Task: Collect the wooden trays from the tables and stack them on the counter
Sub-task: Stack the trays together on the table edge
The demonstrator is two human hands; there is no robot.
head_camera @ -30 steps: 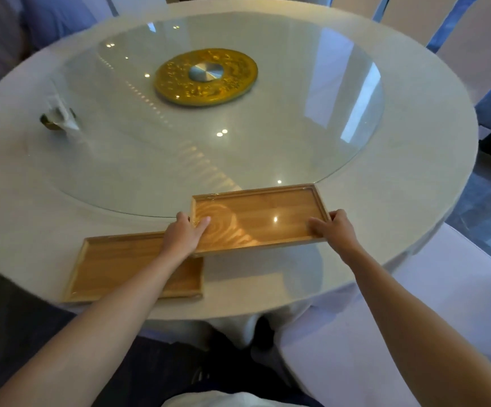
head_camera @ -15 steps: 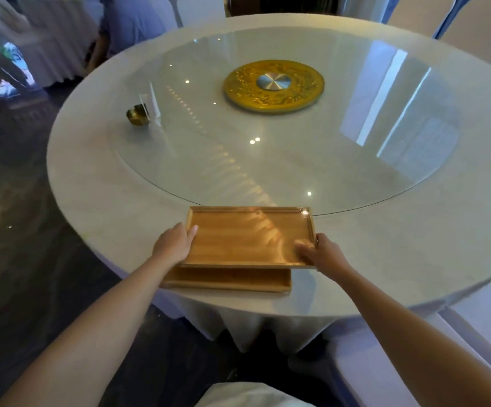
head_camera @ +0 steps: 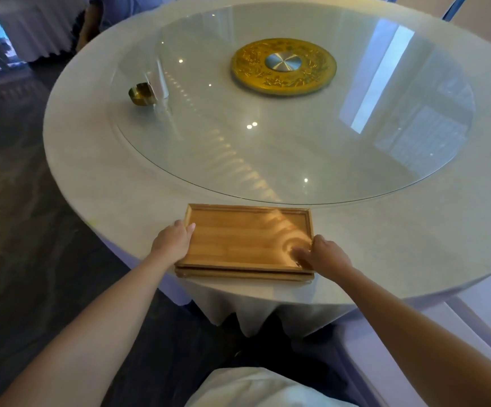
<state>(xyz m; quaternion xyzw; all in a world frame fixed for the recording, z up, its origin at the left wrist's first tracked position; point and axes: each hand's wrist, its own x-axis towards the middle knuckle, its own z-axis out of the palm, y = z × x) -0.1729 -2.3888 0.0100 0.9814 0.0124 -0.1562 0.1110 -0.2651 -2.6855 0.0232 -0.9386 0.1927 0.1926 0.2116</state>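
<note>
Two wooden trays lie stacked at the near edge of the round white table. The top wooden tray sits almost square on the bottom wooden tray, of which only the front rim shows. My left hand grips the top tray's left short end, thumb over the rim. At the right end, my right hand holds the near right corner, its fingers blurred inside the tray.
A large glass turntable with a gold centre disc covers most of the table. A small brass cup stands on its left side. Dark floor lies to the left, a white-covered chair to the right, another person at the far left.
I carried the top tray leftward and set it down onto the second tray; half a second ago it was offset, now the two line up. The view has shifted left.
</note>
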